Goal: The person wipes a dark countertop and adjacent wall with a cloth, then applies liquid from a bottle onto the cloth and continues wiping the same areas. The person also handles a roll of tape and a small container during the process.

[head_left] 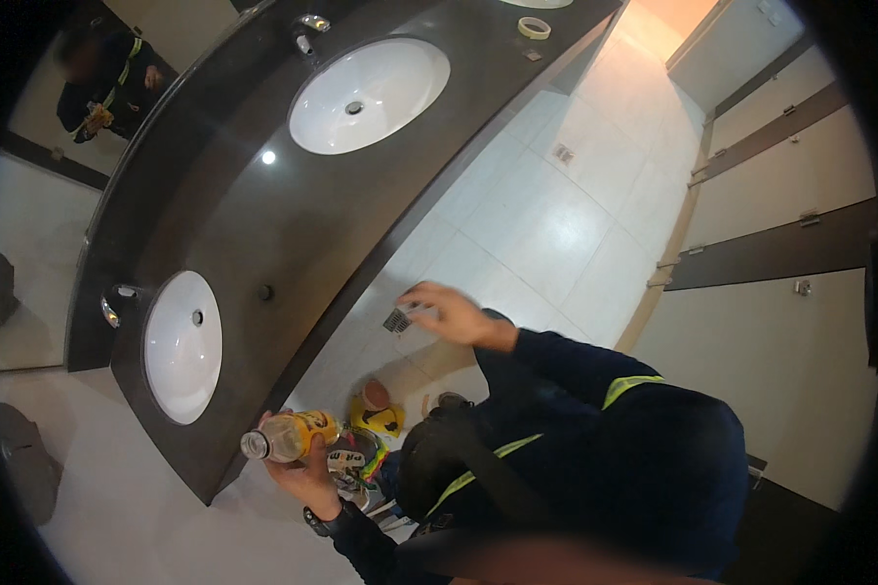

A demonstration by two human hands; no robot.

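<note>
My left hand (307,478) is wrapped round a clear bottle (285,439) with a yellow label, close to the near end of the dark countertop (293,229). The bottle lies tilted, its neck toward the left; whether it has a cap I cannot make out. Away from the counter's front edge, my right hand (449,314) hangs over the floor with fingers apart and nothing in them. A small dark round thing (265,292) sits on the countertop between two white basins, the nearer one (183,351) and the farther one (400,83).
A tape roll (534,28) lies at the counter's far end. Chrome faucets (305,31) stand behind the basins, below a mirror. A yellow item (379,419) and a bag of supplies (356,458) are on the floor by my feet. Stall doors (751,331) line the right.
</note>
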